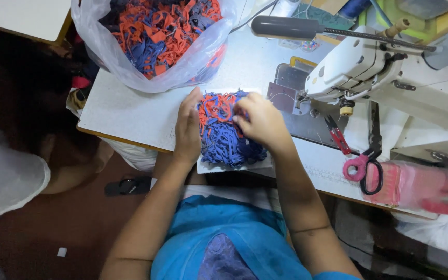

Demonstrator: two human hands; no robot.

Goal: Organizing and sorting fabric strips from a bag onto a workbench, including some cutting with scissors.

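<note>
Both hands work on a heap of orange and blue fabric strips [223,132] lying on a white board [206,167] at the near edge of the surface [130,111].

The left hand [187,129] lies flat against the left side of the heap, fingers extended and together, open, steadying the pile without pinching any of it. The right hand [260,120] rests on the right and far side of the heap with its fingers curled in among the strips. Whether it has actually closed on a strip cannot be told, since the fingertips are buried in the fabric.

At the far left stands a clear plastic bag [130,62], open at the top and well filled with strips of the same two colours. To the right is a white sewing machine [390,78], its needle area just beside the heap but with no fabric under it. Red-handled snips [337,136] and pink-handled scissors [366,161] lie untouched on the surface to the right of the hands.

Progress, as judged: the strips in the heap remain mixed and tangled, orange over blue, with no separate sorted pile visible anywhere. The bag holds considerably more. The work appears to be at an early or middle stage.
</note>
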